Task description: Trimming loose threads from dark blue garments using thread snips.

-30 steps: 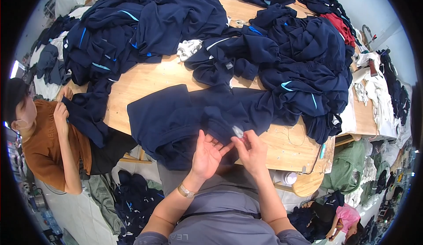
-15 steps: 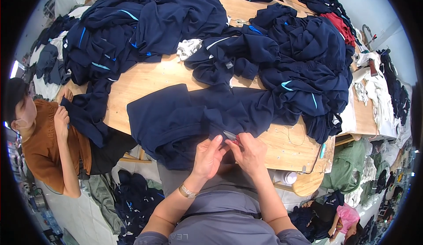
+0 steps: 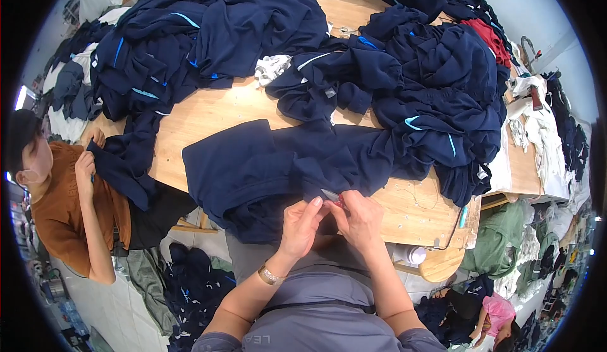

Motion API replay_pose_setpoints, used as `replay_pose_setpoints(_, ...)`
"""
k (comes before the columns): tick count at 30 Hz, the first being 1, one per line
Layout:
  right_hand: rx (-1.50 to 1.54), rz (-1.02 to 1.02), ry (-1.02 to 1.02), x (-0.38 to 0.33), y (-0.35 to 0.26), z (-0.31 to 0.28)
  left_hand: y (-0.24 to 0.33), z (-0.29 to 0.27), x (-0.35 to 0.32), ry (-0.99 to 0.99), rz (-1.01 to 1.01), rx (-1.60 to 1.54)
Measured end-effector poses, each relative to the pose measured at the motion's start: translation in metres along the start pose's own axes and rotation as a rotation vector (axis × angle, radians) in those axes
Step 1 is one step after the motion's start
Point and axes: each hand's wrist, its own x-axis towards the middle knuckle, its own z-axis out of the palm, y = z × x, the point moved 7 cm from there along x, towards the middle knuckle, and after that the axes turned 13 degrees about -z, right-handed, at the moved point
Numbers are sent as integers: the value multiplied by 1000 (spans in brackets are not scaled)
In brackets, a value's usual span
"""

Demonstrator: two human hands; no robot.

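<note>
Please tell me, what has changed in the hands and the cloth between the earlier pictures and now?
The left hand and right hand drew together and down to the navy garment edge; the small tool dropped from raised to the cloth. Garment piles, wooden table and the co-worker stayed as before.

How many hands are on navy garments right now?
3: left hand and right hand pinch the near navy garment; a co-worker's hand grips another at left. More may be hidden.

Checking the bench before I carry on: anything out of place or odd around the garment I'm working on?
Mostly not. The navy garment lies flat on the wooden table, its near edge pinched by the left hand and the right hand, which holds a small metal tool. One white cloth sits among the navy piles. More clothing lies on the floor.
</note>
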Motion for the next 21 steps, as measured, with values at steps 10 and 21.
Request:
replay_pose_setpoints(10, 464, 293, 262, -26, 20, 6, 12, -9, 15, -60, -147, -90)
replay_pose_setpoints(21, 212, 127, 213, -29, 12, 26, 23, -6, 20, -161, -53, 225)
